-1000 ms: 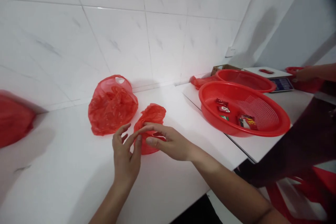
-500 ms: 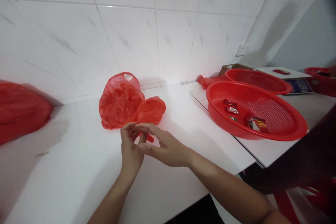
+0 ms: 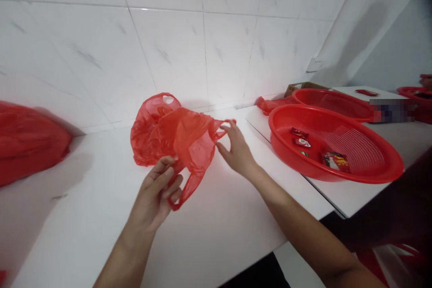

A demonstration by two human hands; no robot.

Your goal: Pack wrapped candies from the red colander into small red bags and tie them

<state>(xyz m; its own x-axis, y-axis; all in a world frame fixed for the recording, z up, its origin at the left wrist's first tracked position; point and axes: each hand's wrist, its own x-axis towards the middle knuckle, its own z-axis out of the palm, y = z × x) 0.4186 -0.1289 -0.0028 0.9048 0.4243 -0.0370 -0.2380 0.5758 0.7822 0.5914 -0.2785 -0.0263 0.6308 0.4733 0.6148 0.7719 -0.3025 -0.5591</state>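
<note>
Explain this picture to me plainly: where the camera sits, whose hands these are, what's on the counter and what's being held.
The camera is worn on a person's head and looks down at their own bare hands; no machine is involved. The left hand pinches one handle of a thin red plastic bag, and the right hand pulls its other handle, spreading the bag open above the white counter. Behind it lies a second crumpled red plastic bag. To the right sits a wide round red plastic basket with a few small wrapped packets inside, and another red basket behind that.
</note>
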